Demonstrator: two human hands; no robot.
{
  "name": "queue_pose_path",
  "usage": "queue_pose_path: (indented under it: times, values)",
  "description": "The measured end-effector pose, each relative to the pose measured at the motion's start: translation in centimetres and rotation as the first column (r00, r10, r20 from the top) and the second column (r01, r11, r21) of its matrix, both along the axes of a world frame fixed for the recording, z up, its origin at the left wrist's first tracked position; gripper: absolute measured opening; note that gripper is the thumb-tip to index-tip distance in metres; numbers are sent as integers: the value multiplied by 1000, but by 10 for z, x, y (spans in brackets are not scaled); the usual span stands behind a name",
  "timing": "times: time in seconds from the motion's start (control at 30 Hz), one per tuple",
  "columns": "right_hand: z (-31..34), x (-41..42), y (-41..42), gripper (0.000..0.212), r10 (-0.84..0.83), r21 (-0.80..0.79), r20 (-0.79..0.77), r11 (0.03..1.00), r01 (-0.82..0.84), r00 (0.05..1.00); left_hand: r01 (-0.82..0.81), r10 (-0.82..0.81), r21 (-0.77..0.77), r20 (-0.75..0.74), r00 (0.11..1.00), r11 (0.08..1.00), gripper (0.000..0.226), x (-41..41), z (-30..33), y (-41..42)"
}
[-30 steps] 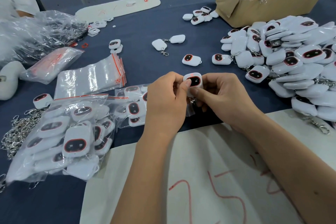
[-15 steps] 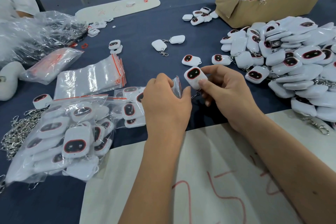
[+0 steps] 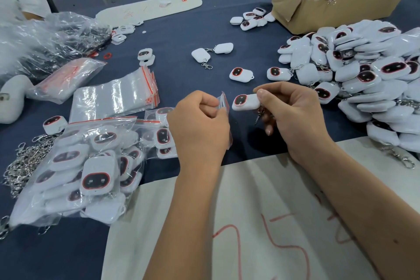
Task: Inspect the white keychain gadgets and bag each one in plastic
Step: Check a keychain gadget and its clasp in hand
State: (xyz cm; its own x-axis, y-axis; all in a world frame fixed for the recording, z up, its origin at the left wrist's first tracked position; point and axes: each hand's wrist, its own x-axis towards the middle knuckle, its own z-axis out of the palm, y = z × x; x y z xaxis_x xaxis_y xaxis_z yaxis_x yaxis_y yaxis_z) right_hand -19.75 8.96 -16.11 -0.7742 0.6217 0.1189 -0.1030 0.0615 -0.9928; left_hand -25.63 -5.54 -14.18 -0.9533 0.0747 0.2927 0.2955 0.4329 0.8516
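Observation:
My right hand (image 3: 293,116) pinches a white keychain gadget (image 3: 246,102) with a dark red-rimmed oval face, held sideways above the blue table; its metal clip hangs under my palm. My left hand (image 3: 200,127) pinches a small clear zip bag (image 3: 223,103) with a red strip, its mouth a short gap from the gadget's face end. A big heap of loose gadgets (image 3: 363,75) lies at the right. Bagged gadgets (image 3: 91,170) pile up at the left.
A stack of unused zip bags (image 3: 116,98) lies left of centre, metal chains (image 3: 25,166) at the far left edge. A cardboard box (image 3: 336,7) with a red sign stands at the back right. White paper (image 3: 261,223) with red marks lies under my forearms. Another person sits back left.
My hands have come apart: the right one turned the gadget sideways, face to the left, while the left one drew the zip bag up beside it.

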Motion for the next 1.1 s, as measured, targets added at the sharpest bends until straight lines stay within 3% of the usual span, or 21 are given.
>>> queue_pose_path:
  times: [0.13,0.27,0.53,0.63,0.77,0.87,0.97,1.1]
  values:
    - [1,2,-2,11,-13,45,-59,999,15,998,13,-12,13,-38,999,1000,9,0,0,2]
    - [1,4,-7,9,50,189,-106,982,-29,993,48,-46,33,-55,997,998,9,0,0,2]
    - [-2,4,-9,7,164,374,8,914,-155,986,139,-135,8,-186,973,990,18,0,2,0]
    - [-3,3,-13,9,174,481,58,858,-180,983,196,-195,-29,-303,933,980,15,5,3,4]
    - [-1,1,-8,9,189,164,-54,970,-178,981,189,-156,83,-304,940,978,14,7,3,8]
    - [2,2,-7,22,420,-34,-107,905,-425,901,164,-115,155,-286,951,974,15,5,4,8]
    - [4,4,-11,36,617,-4,-77,785,-619,783,143,-83,187,-298,951,972,17,5,5,6]
    - [10,6,-17,62,671,178,88,717,-674,737,150,-82,193,-324,943,970,16,7,6,6]
